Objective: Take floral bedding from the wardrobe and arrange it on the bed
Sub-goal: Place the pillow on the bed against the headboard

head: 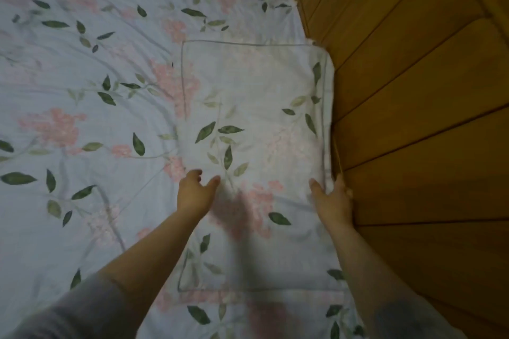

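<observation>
A floral pillow (pixel 253 118), pale blue with pink blossoms and green leaves, lies flat on the matching floral sheet (pixel 82 91) that covers the bed. Its right edge rests against the wooden headboard (pixel 413 91). My left hand (pixel 194 192) hovers over the pillow's left side with fingers spread and thumb apart, holding nothing. My right hand (pixel 332 198) is at the pillow's right edge, thumb on top and fingers wrapped around the edge next to the headboard.
The wooden headboard of slanted orange-brown panels fills the right side of the view. The floral sheet spreads wide to the left with light wrinkles. Grey sleeves cover my upper arms at the bottom.
</observation>
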`<control>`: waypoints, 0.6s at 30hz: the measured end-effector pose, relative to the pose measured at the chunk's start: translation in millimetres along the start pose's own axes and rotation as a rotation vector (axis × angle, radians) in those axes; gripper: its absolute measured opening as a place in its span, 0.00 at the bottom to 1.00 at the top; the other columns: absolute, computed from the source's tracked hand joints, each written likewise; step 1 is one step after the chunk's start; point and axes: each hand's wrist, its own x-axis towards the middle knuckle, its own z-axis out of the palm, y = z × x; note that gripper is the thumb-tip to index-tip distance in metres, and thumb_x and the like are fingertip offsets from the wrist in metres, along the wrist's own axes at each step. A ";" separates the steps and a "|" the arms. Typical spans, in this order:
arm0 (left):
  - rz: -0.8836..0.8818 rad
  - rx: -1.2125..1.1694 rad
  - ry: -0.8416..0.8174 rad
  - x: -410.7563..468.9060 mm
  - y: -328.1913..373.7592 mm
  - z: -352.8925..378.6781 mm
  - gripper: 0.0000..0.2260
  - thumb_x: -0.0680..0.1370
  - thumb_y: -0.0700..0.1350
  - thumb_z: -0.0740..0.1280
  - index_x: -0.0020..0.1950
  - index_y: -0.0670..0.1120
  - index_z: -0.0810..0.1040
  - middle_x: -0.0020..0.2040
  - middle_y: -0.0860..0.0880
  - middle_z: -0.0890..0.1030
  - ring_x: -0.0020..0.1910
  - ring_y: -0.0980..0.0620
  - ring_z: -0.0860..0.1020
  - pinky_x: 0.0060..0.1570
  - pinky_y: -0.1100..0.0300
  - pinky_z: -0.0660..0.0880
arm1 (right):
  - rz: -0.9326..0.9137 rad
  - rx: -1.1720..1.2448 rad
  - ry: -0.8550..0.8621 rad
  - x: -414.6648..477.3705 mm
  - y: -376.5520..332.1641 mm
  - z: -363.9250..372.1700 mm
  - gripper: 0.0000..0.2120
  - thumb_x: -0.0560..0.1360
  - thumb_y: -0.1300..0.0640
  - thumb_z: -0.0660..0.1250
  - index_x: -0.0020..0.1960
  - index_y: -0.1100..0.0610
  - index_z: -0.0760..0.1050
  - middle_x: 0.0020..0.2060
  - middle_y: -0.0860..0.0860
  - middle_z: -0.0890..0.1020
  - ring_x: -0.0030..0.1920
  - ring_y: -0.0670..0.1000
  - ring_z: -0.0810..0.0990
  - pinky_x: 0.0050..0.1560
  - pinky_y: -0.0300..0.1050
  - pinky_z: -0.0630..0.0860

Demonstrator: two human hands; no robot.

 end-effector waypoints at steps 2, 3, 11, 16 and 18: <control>-0.037 0.040 -0.051 -5.9 -27.9 7.8 0.26 0.74 0.52 0.67 0.68 0.42 0.68 0.66 0.41 0.73 0.62 0.42 0.74 0.61 0.50 0.70 | -0.015 -0.048 -0.038 -6.8 20.9 3.7 0.35 0.75 0.44 0.64 0.75 0.56 0.55 0.72 0.59 0.61 0.70 0.63 0.63 0.67 0.55 0.65; -0.060 0.055 -0.075 -10.4 -41.7 11.1 0.26 0.74 0.52 0.67 0.67 0.42 0.68 0.65 0.41 0.74 0.61 0.42 0.74 0.61 0.50 0.70 | -0.019 -0.068 -0.062 -10.0 33.7 5.2 0.33 0.75 0.46 0.64 0.74 0.57 0.57 0.72 0.60 0.62 0.69 0.63 0.64 0.67 0.55 0.65; -0.165 0.148 -0.200 -36.3 -123.7 40.1 0.31 0.69 0.52 0.74 0.67 0.44 0.67 0.65 0.39 0.71 0.59 0.39 0.74 0.55 0.49 0.74 | 0.116 -0.300 -0.262 -29.2 127.2 23.9 0.32 0.74 0.46 0.66 0.72 0.58 0.61 0.69 0.60 0.67 0.67 0.62 0.67 0.65 0.55 0.68; -0.316 0.224 -0.181 -44.3 -169.1 48.6 0.37 0.61 0.57 0.78 0.62 0.43 0.67 0.61 0.38 0.71 0.57 0.37 0.73 0.56 0.46 0.73 | -0.065 -0.434 -0.101 -63.5 154.7 38.1 0.16 0.71 0.53 0.69 0.55 0.58 0.71 0.54 0.58 0.74 0.53 0.59 0.74 0.47 0.48 0.74; -0.342 0.248 -0.201 -44.1 -187.5 51.4 0.38 0.62 0.57 0.77 0.63 0.42 0.65 0.62 0.38 0.71 0.59 0.37 0.72 0.59 0.45 0.72 | -0.225 -0.460 -0.129 -73.8 163.6 47.6 0.11 0.71 0.55 0.69 0.52 0.55 0.73 0.50 0.54 0.76 0.50 0.55 0.76 0.44 0.45 0.74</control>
